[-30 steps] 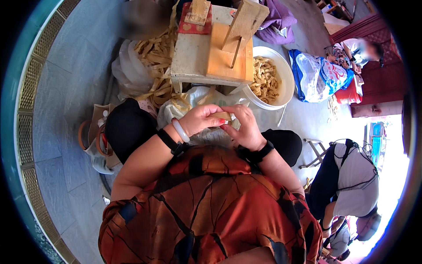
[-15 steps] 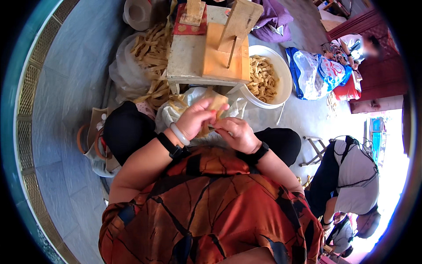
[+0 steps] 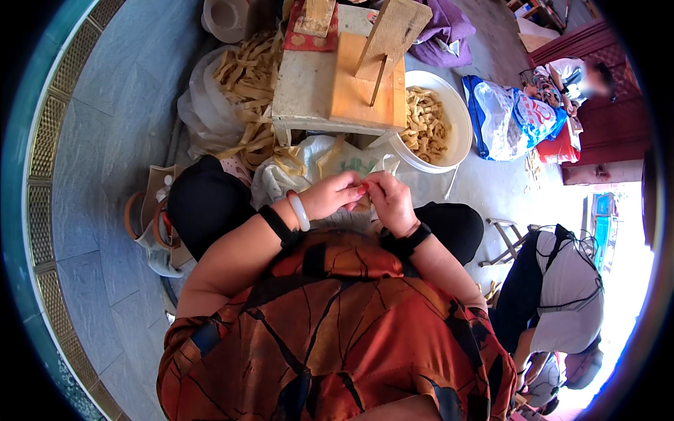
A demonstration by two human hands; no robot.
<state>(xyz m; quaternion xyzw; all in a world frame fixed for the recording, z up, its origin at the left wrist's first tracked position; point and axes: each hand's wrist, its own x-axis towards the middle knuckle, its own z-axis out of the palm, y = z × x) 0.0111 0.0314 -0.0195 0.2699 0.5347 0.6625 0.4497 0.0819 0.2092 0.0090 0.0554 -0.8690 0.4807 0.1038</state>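
While 0.5 s ago it was raised, both hands, left hand (image 3: pixel 335 196) and right hand (image 3: pixel 390 203), now pinch one tan strip (image 3: pixel 362 204) lower, beside one white bowl (image 3: pixel 449 116).

Both forearms rise from the lower edge toward twelve o'clock and meet over the lap. The left hand (image 3: pixel 335 196) curls its fingers inward, tips pointing to three o'clock. The right hand (image 3: pixel 390 202) faces it, fingers bent, fingertips touching the left's. Both wrists are bent.
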